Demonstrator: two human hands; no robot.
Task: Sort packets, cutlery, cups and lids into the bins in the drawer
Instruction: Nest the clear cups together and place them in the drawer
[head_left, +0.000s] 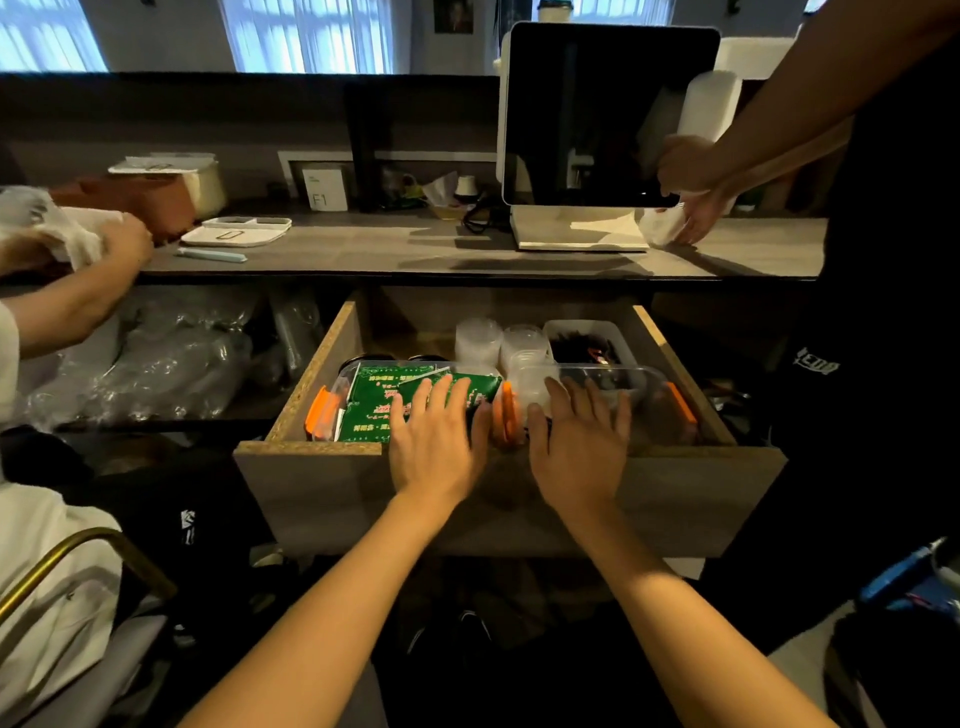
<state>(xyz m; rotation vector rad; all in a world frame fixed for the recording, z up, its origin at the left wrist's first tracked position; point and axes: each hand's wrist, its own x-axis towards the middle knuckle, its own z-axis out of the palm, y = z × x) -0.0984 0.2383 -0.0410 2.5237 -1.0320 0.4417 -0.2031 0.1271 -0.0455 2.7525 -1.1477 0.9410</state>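
The wooden drawer (311, 415) stands pulled out below the counter. Its front left holds a clear bin with orange clips (323, 413) filled with green packets (379, 400). My left hand (439, 436) lies flat on those packets, fingers straight and spread. Beside it a second clear bin (628, 376) with orange clips sits at the front right, and my right hand (579, 441) rests over its near rim with straight fingers. Behind the bins stand stacks of clear cups or lids (478, 340) and a white tray of dark cutlery (589, 345).
A person in black at the right handles white cups (662, 228) by the point-of-sale screen (597, 114) on the counter (415, 249). Another person's hand (124, 239) at the left holds plastic bags. Bagged plastic ware (156, 358) fills the shelf left of the drawer.
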